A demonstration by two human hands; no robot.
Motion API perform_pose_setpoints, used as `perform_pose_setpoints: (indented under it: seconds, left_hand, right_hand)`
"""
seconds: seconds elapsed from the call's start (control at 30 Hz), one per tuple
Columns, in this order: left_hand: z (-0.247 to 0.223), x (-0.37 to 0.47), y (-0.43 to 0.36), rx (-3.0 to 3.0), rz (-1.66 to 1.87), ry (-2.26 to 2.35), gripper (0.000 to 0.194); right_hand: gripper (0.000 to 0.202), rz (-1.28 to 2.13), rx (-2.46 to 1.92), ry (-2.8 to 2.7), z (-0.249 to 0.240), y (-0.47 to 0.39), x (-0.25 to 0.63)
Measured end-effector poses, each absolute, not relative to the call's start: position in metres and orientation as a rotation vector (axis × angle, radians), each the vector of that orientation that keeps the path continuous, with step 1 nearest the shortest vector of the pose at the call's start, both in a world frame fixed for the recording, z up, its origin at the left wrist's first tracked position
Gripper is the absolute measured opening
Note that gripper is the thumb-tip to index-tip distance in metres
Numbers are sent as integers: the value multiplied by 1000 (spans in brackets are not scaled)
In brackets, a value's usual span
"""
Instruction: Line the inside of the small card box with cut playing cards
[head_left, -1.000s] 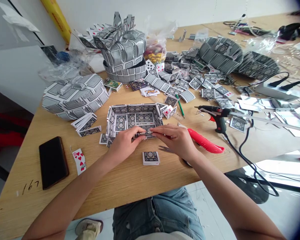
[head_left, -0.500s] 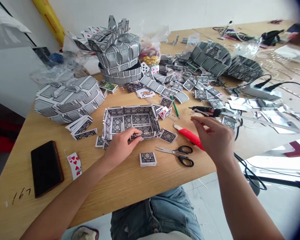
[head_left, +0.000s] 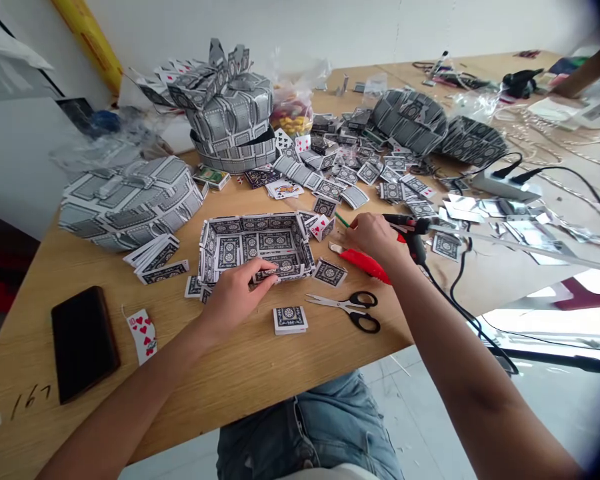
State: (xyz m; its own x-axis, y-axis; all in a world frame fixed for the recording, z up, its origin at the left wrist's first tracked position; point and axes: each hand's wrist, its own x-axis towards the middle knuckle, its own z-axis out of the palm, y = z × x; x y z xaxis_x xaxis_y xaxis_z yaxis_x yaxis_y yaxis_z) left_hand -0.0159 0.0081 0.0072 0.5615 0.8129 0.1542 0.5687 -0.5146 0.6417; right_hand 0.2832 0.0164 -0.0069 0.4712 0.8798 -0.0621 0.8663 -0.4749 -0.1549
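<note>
My left hand (head_left: 240,288) pinches the near wall of an open rectangular box (head_left: 303,243) built from black-and-white playing cards. My right hand (head_left: 375,237) is closed around the lower end of a green pencil (head_left: 342,220), right of the box. Its fingertips are partly hidden. Just beyond and beneath that hand lie a black hot glue gun (head_left: 416,241) and a red utility knife (head_left: 364,264). Nearer me are black-handled scissors (head_left: 347,303) and a small stack of cards (head_left: 290,320). Folded cards (head_left: 323,227) stand by the box's right end.
A black phone (head_left: 84,343) and a ten of hearts (head_left: 143,335) lie at left. Larger card-built pieces (head_left: 130,200) stand behind, with loose cards (head_left: 345,175) scattered across the back. A white power strip (head_left: 505,185) and cables are at right.
My right hand has moved left and forward from above the knife's handle to the green pencil, which has turned in its fingers. My left hand keeps its pinch on the box wall.
</note>
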Motion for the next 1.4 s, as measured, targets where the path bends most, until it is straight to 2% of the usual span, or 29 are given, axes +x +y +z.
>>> perform_pose_setpoints:
  seconds: [0.13, 0.23, 0.33, 0.43, 0.7, 1.4]
  left_hand:
    - [7, -17, 9, 2275, 601, 1088, 12]
    - [5, -18, 9, 2285, 623, 1060, 12]
    - [3, -17, 9, 2286, 660, 1039, 12]
    - [4, -18, 9, 2286, 647, 1031, 14]
    - [17, -26, 15, 2271, 504, 1143, 16]
    - [22, -37, 20, 2218, 428, 1164, 20]
  right_hand:
    - [13, 196, -2550, -1475, 8, -7, 282]
    - [6, 218, -2111, -1229, 16, -40, 265]
    - [9, 426, -1610, -1171, 16, -65, 235]
    - [10, 528, -1420, -1213, 14, -76, 208]
    - [9, 588, -1400, -1243, 4, -70, 191]
    - [10, 637, -1383, -1249, 1, -70, 186]
